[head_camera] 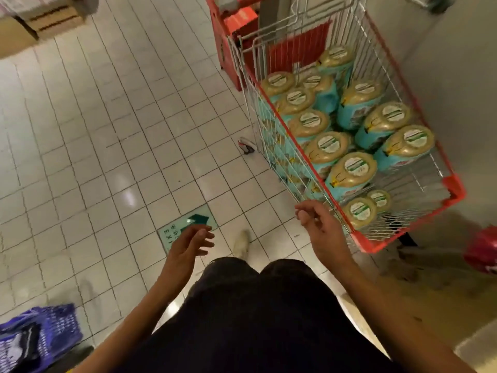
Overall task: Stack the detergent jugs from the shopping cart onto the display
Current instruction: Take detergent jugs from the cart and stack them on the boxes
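Note:
A wire shopping cart (454, 188) with red trim stands at the right. Several teal detergent jugs (352, 169) with gold lids fill it, packed upright in rows. My right hand (318, 227) hovers just outside the cart's near left corner, fingers loosely curled, holding nothing. My left hand (191, 242) hangs lower and to the left over the tiled floor, fingers relaxed and empty. The display is not in view.
White tiled floor (107, 130) spreads to the left, with a green exit arrow sticker (185, 228). A red crate (228, 36) sits beyond the cart. A blue basket (40, 337) lies at the bottom left. Cardboard boxes (51, 20) sit top left. A grey wall (457, 90) borders the cart's right.

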{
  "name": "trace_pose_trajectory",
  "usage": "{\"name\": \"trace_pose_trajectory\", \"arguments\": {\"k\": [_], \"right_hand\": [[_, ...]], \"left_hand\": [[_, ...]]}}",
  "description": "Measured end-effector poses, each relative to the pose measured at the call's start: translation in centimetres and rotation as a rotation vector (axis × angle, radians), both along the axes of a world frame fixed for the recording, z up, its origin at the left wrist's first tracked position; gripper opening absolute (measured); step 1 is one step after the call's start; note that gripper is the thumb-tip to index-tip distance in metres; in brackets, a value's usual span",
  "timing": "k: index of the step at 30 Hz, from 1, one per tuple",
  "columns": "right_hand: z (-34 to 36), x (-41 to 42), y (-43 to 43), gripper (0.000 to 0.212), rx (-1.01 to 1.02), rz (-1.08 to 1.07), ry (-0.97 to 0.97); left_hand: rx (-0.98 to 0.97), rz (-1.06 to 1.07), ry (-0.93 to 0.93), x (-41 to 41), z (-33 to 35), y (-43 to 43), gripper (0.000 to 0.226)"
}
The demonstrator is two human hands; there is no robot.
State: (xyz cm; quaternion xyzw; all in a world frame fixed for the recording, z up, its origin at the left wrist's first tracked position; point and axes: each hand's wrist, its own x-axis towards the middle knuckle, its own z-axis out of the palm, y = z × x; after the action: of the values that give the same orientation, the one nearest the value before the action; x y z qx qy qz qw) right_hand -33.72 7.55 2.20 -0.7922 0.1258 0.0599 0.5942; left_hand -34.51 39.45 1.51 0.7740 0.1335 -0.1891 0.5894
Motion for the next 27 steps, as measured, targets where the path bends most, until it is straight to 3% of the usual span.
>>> {"name": "trace_pose_trajectory", "arguments": {"k": [8,16,20,23,27], "right_hand": [[-0.1,1.9,-3.0,0.017,-0.027,-0.383,0.068],[-1.2,0.6,-12.0,0.011,-0.113,-0.689,0.142],[-3.6,1.3,-19.0,0.023,-0.209,-0.584,0.352],[-6.6,3.0,-24.4,0.041,-0.374,-0.351,0.505],[-11.3,5.8,-29.7,0.061,-0.506,-0.069,0.617]], "left_hand": [[-0.052,-0.499,-0.040,17.6,1.1,-8.6,0.045],[-0.028,-0.885,0.065,21.2,-1.9,-25.5,0.010],[0.030,-1.061,0.205,19.0,-5.5,-33.5,0.004],[0.116,-1.075,0.352,17.1,-8.7,-38.5,0.010],[0.219,-1.097,0.345,15.4,-12.0,-42.7,0.011]]}}
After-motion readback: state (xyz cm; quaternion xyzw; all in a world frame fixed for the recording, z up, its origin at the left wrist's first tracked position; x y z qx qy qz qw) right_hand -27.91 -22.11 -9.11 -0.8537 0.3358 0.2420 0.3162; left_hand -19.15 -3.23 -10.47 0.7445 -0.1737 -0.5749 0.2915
